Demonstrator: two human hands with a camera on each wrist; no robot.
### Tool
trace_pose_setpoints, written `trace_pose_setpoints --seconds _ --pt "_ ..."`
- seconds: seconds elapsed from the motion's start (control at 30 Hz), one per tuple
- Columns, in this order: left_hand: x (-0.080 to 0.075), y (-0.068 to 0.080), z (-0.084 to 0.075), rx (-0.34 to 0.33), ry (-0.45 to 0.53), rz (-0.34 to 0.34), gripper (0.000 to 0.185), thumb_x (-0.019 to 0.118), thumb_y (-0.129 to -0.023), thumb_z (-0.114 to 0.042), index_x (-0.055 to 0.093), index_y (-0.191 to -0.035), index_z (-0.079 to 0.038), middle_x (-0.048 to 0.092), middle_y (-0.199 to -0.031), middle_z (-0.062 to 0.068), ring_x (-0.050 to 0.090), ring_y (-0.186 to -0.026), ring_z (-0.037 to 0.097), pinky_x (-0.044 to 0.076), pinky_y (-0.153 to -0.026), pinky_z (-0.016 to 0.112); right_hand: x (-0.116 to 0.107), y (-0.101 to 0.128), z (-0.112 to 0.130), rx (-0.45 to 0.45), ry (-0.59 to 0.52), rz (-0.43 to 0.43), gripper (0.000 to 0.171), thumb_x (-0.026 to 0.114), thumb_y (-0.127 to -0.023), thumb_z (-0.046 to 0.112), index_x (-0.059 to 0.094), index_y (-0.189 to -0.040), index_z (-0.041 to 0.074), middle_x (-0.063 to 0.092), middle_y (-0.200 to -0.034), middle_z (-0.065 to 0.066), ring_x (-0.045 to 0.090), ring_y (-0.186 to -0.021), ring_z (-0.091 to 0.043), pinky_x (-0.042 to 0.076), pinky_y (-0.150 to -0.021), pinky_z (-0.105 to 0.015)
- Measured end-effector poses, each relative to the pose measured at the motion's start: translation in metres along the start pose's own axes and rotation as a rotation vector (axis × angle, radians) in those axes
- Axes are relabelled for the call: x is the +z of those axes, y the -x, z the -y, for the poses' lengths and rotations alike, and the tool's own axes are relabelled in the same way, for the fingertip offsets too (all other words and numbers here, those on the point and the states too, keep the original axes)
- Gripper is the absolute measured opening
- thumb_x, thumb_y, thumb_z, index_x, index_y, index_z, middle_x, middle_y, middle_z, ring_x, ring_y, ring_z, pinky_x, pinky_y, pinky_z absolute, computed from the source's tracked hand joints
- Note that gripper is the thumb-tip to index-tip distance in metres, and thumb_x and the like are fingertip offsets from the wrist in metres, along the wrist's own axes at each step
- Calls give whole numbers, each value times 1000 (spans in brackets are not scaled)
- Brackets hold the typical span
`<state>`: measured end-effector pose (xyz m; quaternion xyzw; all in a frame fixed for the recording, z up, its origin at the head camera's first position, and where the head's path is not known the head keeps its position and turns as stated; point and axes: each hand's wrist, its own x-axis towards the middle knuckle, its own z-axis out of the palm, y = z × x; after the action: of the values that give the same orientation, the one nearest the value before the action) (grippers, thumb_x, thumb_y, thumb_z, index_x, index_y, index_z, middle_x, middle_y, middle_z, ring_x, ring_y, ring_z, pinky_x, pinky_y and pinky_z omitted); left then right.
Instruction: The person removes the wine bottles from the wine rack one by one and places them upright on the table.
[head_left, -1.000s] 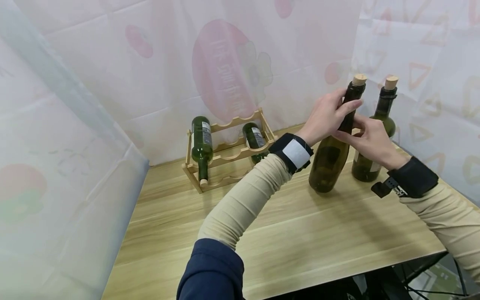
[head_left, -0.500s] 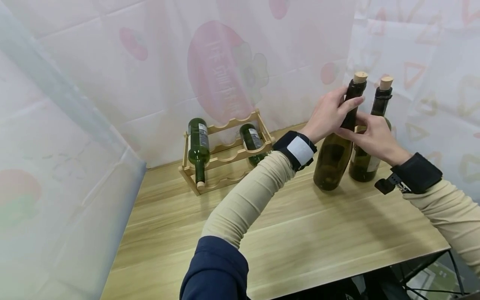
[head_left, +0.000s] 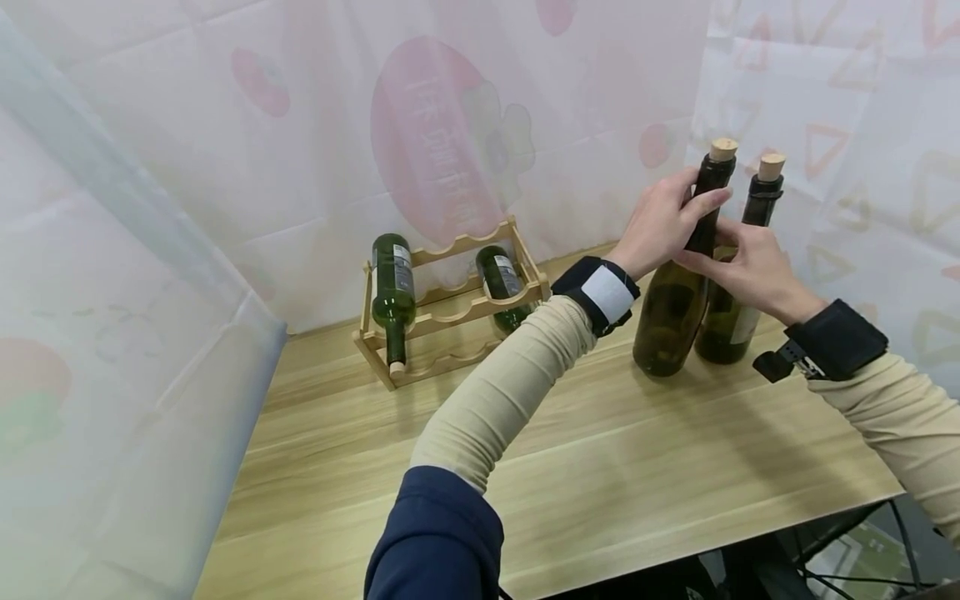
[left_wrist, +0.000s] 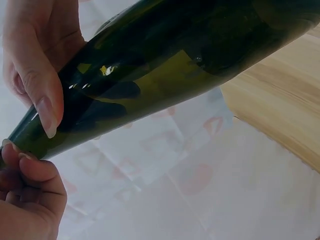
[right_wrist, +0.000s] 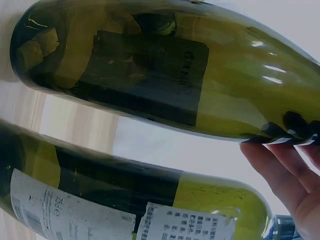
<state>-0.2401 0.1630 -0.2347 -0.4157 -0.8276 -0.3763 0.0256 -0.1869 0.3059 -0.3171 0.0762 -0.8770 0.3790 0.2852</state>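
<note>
A dark green wine bottle (head_left: pixel 670 321) with a cork (head_left: pixel 723 149) leans slightly right, its base close over the tabletop. My left hand (head_left: pixel 658 218) grips its neck just below the cork, thumb across the front. Lower down, my right hand (head_left: pixel 759 268) holds the same bottle around the base of the neck. Both hands show on the bottle (left_wrist: pixel 150 75) in the left wrist view. Behind my right hand stands a second corked wine bottle (head_left: pixel 722 329), upright and overlapped by the held one; its white labels (right_wrist: pixel 75 210) show in the right wrist view.
A wooden wine rack (head_left: pixel 457 315) stands at the back of the wooden table (head_left: pixel 600 467). One green bottle (head_left: pixel 392 287) lies at its left end, cork toward me; another bottle (head_left: pixel 501 279) lies lower at the right. Printed sheets (head_left: pixel 585 108) enclose the back and sides.
The held bottle has shifted a little right, closer to the standing bottle, with both hands keeping their grip. The head view has turned slightly to the right.
</note>
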Motion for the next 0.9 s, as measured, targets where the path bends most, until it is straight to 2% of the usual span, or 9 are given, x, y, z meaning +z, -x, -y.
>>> trace_pose_setpoints --seconds 0.13,0.27,0.43,0.67,0.9 --pt "2 -1 2 -1 14 -1 24 53 -99 -34 58 -109 -13 62 -94 -2 57 -85 6 44 -71 13 -1 0 -2 7 6 17 40 74 -85 26 65 -119 6 68 -107 -26 49 -74 25 39 -63 -4" --pt "5 -2 5 5 34 -4 23 53 -99 -33 58 -107 -12 59 -88 0 56 -80 8 43 -68 14 -1 0 -5 8 11 26 39 74 -85 25 66 -118 7 69 -105 -25 51 -74 23 40 -63 -5" --pt "8 -5 7 -4 54 5 24 52 -100 -33 57 -109 -11 56 -83 0 55 -77 8 43 -66 14 -3 -1 -7 -25 28 24 37 74 -85 25 66 -116 7 70 -100 -24 50 -73 23 40 -61 -6" --pt "10 -10 8 -9 56 8 26 52 -100 -34 57 -111 -11 59 -89 0 57 -85 7 44 -72 12 -7 -4 -10 -66 55 26 35 74 -85 24 66 -113 4 70 -95 -24 48 -71 25 39 -59 -6" --pt "16 -11 10 3 78 25 28 53 -100 -32 57 -118 -11 64 -93 3 61 -80 10 48 -69 13 -12 -1 -12 -43 112 48 34 75 -84 29 67 -107 5 71 -89 -22 47 -67 23 39 -56 -8"
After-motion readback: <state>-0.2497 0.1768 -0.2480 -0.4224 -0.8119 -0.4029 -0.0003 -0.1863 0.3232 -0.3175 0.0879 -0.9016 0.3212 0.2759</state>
